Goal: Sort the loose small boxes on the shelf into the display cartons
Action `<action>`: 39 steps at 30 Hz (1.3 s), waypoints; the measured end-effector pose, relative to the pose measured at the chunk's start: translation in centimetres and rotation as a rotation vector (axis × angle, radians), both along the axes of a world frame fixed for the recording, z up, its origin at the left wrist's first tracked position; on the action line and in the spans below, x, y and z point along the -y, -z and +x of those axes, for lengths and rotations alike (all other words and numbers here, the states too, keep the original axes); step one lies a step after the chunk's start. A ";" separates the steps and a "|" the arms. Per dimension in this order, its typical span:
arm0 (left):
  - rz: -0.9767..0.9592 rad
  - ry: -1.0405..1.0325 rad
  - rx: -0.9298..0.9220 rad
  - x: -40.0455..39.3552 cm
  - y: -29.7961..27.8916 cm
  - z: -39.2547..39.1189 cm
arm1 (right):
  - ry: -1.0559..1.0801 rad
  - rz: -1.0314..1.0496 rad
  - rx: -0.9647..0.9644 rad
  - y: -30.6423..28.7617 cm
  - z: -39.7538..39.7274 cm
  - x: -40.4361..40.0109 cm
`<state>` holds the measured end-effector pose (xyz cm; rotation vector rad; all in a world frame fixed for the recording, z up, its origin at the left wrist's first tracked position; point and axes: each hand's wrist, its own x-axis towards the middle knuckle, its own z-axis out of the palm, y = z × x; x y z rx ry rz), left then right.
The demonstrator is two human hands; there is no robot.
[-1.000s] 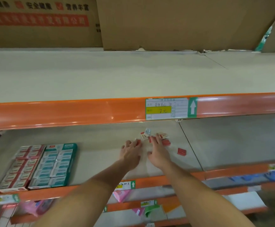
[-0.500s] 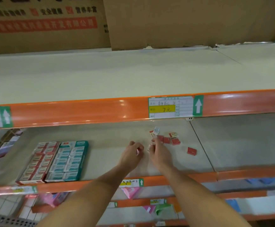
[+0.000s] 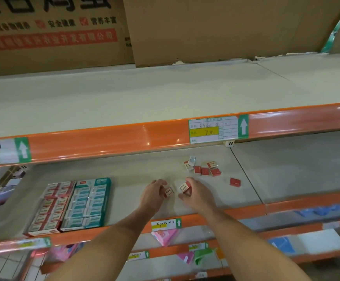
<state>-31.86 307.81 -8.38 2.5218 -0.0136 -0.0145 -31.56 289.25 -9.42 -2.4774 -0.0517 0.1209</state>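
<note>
Your left hand [image 3: 153, 194] pinches a small red-and-white box [image 3: 169, 192] between curled fingertips and thumb, just above the beige shelf [image 3: 124, 173]. Your right hand [image 3: 197, 194] does the same with a second small box [image 3: 185, 186], held tilted at its fingertips, and the two boxes sit close together between your hands without touching. Beyond your right hand, further back on the same shelf, lies a loose cluster of small boxes [image 3: 204, 170], mostly red, some showing a white label face, with one pale box [image 3: 191, 160] propped on edge at the back of the heap. One more red box [image 3: 235, 182] lies apart to the right of that cluster, near the seam between shelf panels. Well to the left of your left hand stand two display cartons side by side at the shelf's front: a teal carton [image 3: 90, 201] filled with rows of teal-and-white boxes, and touching its left side a red carton [image 3: 49, 209] filled with rows of red-and-white boxes. An orange rail [image 3: 104, 140] edges the shelf above, carrying a price tag [image 3: 213, 129] with a yellow band. On that upper shelf stand large cardboard boxes [image 3: 215, 27] against the back.
</note>
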 end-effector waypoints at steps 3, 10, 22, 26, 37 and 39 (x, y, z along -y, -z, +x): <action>0.027 0.026 -0.005 -0.3 0.0 -0.1 | 0.035 -0.015 -0.007 0.0 -0.5 0.0; 0.157 0.087 -0.066 0.4 -0.2 -0.8 | 0.078 -0.083 0.014 -0.2 -1.2 0.5; 0.290 0.331 -0.014 -0.9 0.1 -0.8 | 0.008 -0.139 0.093 -0.1 -0.9 0.1; 0.241 0.272 -0.024 -1.4 -0.5 -0.3 | 0.012 -0.149 0.096 -0.3 -0.7 -0.4; 0.104 0.221 0.044 -4.3 -1.0 -0.3 | 0.004 -0.178 0.112 -1.0 -1.0 -3.2; 0.091 0.223 0.061 -5.1 -1.0 -0.4 | 0.003 -0.182 0.120 -1.2 -1.2 -4.1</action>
